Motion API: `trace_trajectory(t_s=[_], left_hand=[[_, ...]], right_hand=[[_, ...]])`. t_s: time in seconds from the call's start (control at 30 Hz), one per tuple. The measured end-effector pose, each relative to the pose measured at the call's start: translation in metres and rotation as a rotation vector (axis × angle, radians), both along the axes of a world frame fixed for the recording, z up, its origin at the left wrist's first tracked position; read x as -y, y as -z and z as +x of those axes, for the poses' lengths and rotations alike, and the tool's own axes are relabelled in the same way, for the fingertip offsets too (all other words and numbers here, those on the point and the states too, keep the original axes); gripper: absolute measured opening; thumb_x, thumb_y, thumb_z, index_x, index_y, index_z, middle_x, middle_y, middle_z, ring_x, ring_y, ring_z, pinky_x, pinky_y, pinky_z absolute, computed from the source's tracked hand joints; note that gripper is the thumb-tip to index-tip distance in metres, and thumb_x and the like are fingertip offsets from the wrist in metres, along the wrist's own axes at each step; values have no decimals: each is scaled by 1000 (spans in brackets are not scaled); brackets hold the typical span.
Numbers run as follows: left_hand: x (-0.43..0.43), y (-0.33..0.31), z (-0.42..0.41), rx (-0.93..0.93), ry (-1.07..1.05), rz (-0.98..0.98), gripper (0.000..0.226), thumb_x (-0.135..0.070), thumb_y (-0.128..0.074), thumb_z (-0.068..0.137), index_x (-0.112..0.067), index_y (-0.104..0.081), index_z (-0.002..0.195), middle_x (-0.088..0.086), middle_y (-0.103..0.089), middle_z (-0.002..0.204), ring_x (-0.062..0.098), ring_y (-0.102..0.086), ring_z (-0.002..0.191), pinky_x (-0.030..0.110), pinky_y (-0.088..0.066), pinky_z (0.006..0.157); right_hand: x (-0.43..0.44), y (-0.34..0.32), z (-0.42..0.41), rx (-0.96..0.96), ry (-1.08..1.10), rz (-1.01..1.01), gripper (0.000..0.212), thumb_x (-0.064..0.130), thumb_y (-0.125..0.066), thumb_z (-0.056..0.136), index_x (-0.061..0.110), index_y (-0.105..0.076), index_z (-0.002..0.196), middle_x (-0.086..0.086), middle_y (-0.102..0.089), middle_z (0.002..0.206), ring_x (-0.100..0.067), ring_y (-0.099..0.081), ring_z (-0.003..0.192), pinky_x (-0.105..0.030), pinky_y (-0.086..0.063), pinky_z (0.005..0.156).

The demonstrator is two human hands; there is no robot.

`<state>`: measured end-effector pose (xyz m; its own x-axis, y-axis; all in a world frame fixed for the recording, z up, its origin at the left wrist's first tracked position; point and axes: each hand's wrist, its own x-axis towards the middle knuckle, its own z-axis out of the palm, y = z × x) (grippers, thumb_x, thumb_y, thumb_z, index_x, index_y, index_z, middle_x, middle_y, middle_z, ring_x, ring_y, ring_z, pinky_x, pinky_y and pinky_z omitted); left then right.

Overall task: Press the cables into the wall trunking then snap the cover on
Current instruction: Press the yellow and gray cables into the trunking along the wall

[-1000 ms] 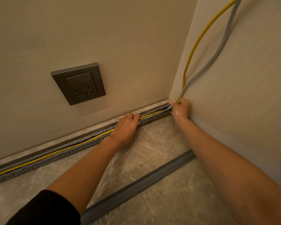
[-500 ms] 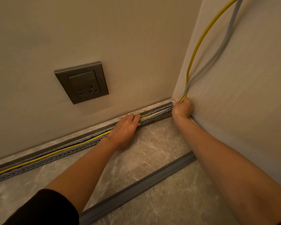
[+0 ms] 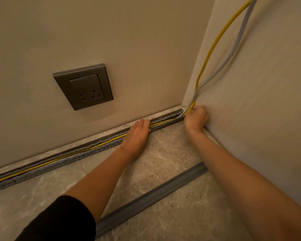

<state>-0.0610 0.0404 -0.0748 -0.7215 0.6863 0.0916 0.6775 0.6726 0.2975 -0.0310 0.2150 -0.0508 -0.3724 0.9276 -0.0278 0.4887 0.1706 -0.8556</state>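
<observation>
A grey slotted trunking (image 3: 80,156) runs along the foot of the wall to the corner. A yellow cable (image 3: 214,44) and a grey cable (image 3: 236,40) come down the right wall and bend into the trunking at the corner. The yellow cable lies in the channel along its length. My left hand (image 3: 137,134) rests flat on the trunking with straight fingers pressing the cables. My right hand (image 3: 195,118) is in the corner, fingers curled round both cables where they bend. The grey trunking cover (image 3: 155,193) lies loose on the floor.
A dark metal wall socket (image 3: 83,86) sits on the wall above the trunking. The floor (image 3: 172,153) is pale marbled tile. The right wall (image 3: 259,101) stands close beside my right forearm.
Both hands stay in nearly the same place. The view has shifted slightly, and my right hand sits a little tighter in the corner.
</observation>
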Motion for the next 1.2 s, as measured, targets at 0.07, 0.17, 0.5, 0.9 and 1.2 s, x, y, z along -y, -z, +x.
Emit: trace_trajectory(t_s=[0.07, 0.17, 0.5, 0.9, 1.2], left_hand=[[-3, -4, 2, -64, -40, -35, 23, -3, -75, 73, -4, -63, 92, 15, -63, 91, 30, -62, 80, 31, -41, 74], [-4, -9, 0, -114, -95, -52, 23, -6, -67, 81, -2, -62, 103, 18, -60, 100, 34, -58, 94, 33, -35, 78], [61, -29, -6, -17, -166, -139, 36, -18, -54, 93, -3, -49, 125, 17, -48, 127, 35, -49, 116, 39, -39, 96], [235, -35, 15, 44, -411, -307, 33, -13, -49, 93, -5, -48, 125, 16, -50, 130, 35, -53, 118, 42, -42, 94], [258, -34, 13, 22, -402, -325, 27, 3, -43, 92, 6, -56, 116, 20, -49, 126, 35, -44, 120, 41, -40, 97]], right_hand=[[7, 0, 4, -39, 50, -33, 26, -3, -42, 91, -5, -56, 114, -24, -59, 124, -37, -53, 117, -30, -25, 86], [16, -1, 7, -14, -14, -45, 27, -5, -42, 89, -3, -58, 110, -22, -61, 120, -35, -54, 115, -34, -35, 88], [75, -14, 5, 79, -329, 98, 33, -6, -41, 85, 1, -64, 107, -18, -63, 119, -33, -55, 115, -33, -39, 92], [258, -9, -2, 328, -1156, 488, 30, 7, -50, 86, 7, -68, 111, -18, -63, 119, -33, -56, 115, -36, -44, 97], [282, -18, -1, 570, -1145, 590, 28, 8, -50, 85, 2, -67, 106, -21, -64, 113, -36, -60, 107, -38, -50, 88]])
